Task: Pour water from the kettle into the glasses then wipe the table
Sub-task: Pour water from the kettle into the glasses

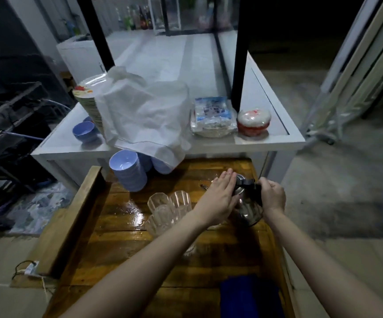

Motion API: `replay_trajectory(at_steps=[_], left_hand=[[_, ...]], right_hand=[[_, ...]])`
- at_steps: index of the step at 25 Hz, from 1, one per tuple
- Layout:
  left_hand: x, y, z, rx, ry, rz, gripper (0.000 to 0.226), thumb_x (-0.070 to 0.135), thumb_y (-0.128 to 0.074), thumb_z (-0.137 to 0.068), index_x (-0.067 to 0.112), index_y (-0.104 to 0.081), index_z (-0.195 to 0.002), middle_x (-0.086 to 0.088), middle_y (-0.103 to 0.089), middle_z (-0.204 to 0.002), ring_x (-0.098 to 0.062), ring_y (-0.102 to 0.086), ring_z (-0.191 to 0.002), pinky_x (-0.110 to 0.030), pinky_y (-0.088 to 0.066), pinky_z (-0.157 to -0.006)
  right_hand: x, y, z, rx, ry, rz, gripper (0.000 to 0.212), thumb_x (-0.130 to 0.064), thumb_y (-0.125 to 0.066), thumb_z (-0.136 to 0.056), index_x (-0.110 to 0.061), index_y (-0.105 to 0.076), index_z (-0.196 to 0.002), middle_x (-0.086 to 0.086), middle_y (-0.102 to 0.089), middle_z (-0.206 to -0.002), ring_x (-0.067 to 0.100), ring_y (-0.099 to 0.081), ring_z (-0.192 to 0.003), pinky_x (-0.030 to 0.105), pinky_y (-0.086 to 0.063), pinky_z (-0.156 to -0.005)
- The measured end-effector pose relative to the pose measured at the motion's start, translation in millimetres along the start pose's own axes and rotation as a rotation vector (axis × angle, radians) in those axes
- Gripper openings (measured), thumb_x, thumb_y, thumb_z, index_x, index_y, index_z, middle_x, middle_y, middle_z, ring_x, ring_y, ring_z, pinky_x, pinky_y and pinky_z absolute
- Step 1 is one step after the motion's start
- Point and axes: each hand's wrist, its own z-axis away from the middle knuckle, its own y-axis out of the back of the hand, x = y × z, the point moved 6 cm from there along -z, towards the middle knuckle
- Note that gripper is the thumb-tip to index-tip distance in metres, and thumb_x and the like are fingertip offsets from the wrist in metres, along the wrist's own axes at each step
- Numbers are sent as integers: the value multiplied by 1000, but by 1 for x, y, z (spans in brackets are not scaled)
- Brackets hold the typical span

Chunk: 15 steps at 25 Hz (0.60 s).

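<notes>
A steel kettle point(247, 211) with a black handle stands on the wet wooden table point(126, 244), right of middle. My right hand point(273, 197) is closed around the black handle. My left hand point(220, 198) lies flat against the kettle's left side and lid, fingers stretched out. Three clear ribbed glasses point(169, 210) stand bunched together just left of the kettle, partly behind my left forearm. A blue cloth point(250, 294) lies at the table's near edge.
Stacked blue bowls point(128, 171) stand at the table's far left. Behind it is a white table point(275, 138) with a plate stack under a white cloth point(144, 115), a packet point(213, 115) and a red container point(253, 122). Black legs rise from it.
</notes>
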Motion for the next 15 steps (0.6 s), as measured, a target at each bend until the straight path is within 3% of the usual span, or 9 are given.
replay_trajectory(at_steps=[4,9,15], left_hand=[[3,-36,-20,-134,-15,-71,63,40,-24,-104,10,3,-153,-9,9,-162,-19,9,-149,-33,3,-122],[-2,-59,-40,-178,-7,-114,63,40,-22,-104,10,6,-153,-9,11,-161,-19,12,-149,-32,5,-121],[-8,-72,-58,-161,-20,-192,62,37,-24,-105,9,5,-153,-10,10,-161,-21,11,-149,-37,-1,-123]], right_hand=[[40,7,-14,26,-114,-83,26,-16,-54,-89,-8,-63,-65,5,-53,-59,14,-46,-54,18,-36,-42],[74,-4,-31,50,-217,-183,28,-20,-54,-89,-14,-62,-62,6,-58,-65,21,-53,-65,29,-42,-61],[100,-18,-47,7,-208,-179,31,-28,-48,-92,-15,-61,-67,9,-61,-72,24,-56,-72,34,-45,-68]])
